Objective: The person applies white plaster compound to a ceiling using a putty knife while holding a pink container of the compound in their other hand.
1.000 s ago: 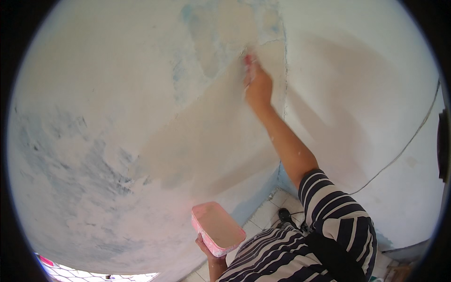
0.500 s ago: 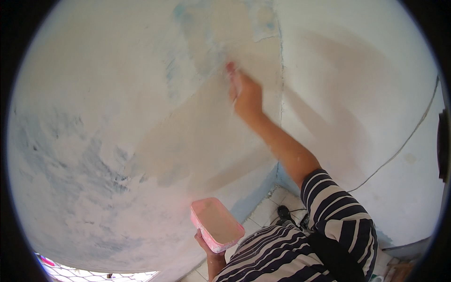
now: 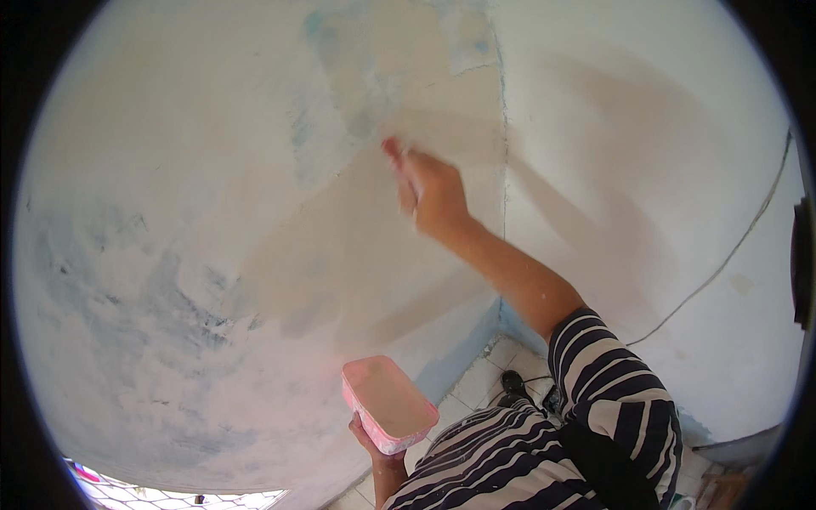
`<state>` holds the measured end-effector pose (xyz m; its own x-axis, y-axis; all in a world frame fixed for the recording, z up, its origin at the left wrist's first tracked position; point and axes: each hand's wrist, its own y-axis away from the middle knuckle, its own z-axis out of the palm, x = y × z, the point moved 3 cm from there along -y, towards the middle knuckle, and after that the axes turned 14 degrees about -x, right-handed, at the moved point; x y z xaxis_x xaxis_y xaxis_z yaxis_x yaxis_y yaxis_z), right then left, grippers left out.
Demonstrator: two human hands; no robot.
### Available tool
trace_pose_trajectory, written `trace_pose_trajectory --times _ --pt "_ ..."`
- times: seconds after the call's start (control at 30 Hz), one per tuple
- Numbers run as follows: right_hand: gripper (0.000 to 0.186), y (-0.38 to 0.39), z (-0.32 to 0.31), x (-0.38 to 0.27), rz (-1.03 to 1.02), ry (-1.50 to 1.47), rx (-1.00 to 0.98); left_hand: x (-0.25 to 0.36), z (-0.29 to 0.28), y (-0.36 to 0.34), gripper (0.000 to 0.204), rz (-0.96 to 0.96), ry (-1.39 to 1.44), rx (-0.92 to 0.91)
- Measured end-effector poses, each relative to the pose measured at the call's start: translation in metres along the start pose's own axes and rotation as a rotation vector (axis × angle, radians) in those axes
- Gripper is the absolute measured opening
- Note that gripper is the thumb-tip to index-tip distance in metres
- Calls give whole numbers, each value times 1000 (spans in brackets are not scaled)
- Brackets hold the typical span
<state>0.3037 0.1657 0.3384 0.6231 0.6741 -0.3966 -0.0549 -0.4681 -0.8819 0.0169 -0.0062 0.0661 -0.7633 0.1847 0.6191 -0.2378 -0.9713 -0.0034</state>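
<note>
My right hand (image 3: 440,197) is raised to the wall (image 3: 280,246), its fingers closed round what looks like a paintbrush (image 3: 392,148). A red end and a pale part of it show; motion blurs it, and the bristles cannot be made out. Down near my waist, my left hand (image 3: 367,435) grips a pink rectangular tub (image 3: 361,410) from beneath and the side. Thick beige paint (image 3: 393,398) lies inside the tub. Cream covers much of the wall, with blue-grey patches showing at the upper middle and lower left.
A second wall (image 3: 612,170) meets the first at a corner on the right, with a thin cable (image 3: 725,270) hanging across it. Below are white floor tiles (image 3: 480,382) and my dark shoe (image 3: 512,382). Wire mesh (image 3: 170,497) shows at the lower left edge.
My right hand has moved down and slightly left along the wall with the paintbrush. The tub in my left hand has hardly shifted.
</note>
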Motion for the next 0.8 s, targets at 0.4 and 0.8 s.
trace_pose_trajectory --times 0.4,0.8 --pt "18 34 -101 26 257 -925 453 0 -2 -1 60 -73 29 -101" --pt "28 41 -20 -6 97 -86 199 2 -29 -12 63 -183 11 -182"
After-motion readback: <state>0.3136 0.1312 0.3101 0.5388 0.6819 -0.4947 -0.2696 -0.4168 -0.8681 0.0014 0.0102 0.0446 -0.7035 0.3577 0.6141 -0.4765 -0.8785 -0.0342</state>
